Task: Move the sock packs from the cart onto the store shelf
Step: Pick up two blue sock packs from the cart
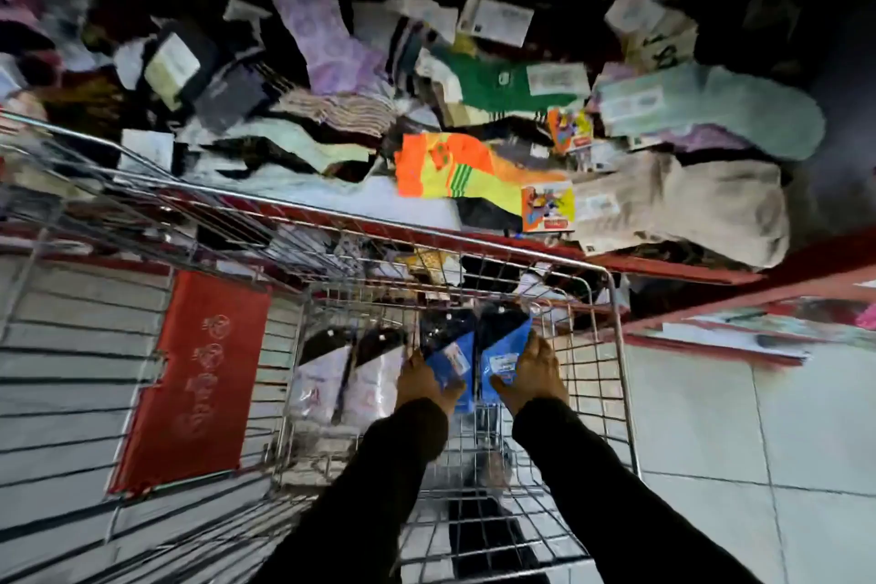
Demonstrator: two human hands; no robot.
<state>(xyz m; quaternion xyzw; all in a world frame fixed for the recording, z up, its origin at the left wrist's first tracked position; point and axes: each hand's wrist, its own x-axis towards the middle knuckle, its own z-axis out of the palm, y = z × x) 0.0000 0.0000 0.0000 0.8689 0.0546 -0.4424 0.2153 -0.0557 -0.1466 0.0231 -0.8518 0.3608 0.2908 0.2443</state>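
While I reach down into the wire cart [611,346], my left hand [424,386] and right hand [533,375] each grip a blue sock pack. The left fingers [413,358] are closed on the left pack [450,365], the right fingers [540,346] on the right pack [503,353], both near the cart's far right corner. Two white packs [346,382] stand just left of them. Beyond the cart's far edge, the red-edged shelf [663,268] holds a jumble of loose socks [455,166].
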